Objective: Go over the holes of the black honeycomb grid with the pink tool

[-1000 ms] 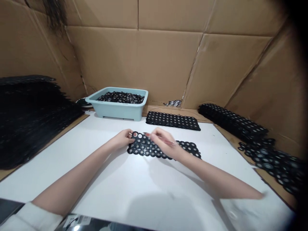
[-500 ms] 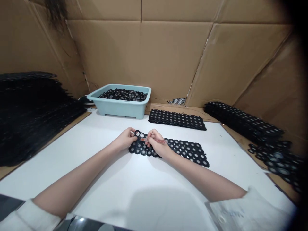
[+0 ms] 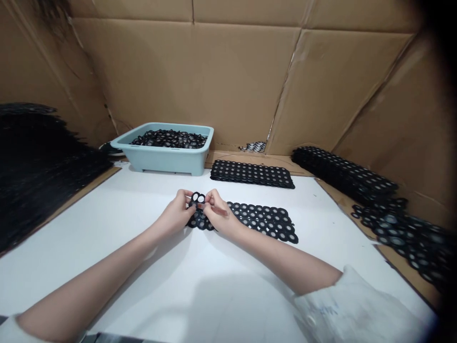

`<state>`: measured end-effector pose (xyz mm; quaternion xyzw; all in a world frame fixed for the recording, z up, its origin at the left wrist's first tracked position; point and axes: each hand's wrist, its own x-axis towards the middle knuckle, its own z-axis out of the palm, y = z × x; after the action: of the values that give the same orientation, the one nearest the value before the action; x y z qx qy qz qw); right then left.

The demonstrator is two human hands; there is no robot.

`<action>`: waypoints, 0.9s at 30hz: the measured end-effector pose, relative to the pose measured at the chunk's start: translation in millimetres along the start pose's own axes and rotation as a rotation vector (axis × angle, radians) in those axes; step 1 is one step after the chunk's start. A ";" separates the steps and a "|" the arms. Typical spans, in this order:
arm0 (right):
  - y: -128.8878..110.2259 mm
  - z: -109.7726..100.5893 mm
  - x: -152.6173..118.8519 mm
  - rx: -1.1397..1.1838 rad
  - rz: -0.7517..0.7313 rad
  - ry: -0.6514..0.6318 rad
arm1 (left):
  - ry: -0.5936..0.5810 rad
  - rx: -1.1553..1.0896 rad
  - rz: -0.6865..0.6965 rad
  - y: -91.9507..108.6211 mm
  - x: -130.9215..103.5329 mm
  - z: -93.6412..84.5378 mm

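White tabletop (image 3: pixel 160 290) below: with left hand (image 3: pixel 180 209) nearly closed, pinches left end of black ring sheet (image 3: pixel 262 220) lying there; with right hand (image 3: pixel 220 216) tightly curled, grips reddish pen-like tool (image 3: pixel 221 211) near that end.

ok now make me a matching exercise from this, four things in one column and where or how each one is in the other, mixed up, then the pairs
Things
1. left hand
2. tub
3. right hand
4. tall dark pile

Places and states
A. at the left edge of the picture
B. holding a slim reddish tool
C. pale blue, with ringed black pieces inside
D. gripping the left edge of the near ringed sheet

Right pairs: 1-D, 2-C, 3-B, 4-A
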<state>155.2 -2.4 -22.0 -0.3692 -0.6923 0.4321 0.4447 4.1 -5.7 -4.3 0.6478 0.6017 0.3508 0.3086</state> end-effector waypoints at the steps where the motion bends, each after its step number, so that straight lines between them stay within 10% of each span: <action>1: -0.1 -0.4 0.3 0.032 0.009 -0.004 | -0.020 0.014 0.014 -2.2 3.4 -2.7; 15: 2.1 -6.4 -2.7 0.261 0.126 -0.086 | -0.420 -0.021 -0.146 8.2 11.8 -35.3; 27: -13.3 -4.0 -16.2 -0.027 0.025 -0.116 | -0.136 0.128 -0.127 2.1 1.2 -21.0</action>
<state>162.6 -20.6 -13.6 -0.3578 -0.7180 0.4489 0.3935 -12.0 -5.2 9.3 0.6490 0.6405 0.2463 0.3284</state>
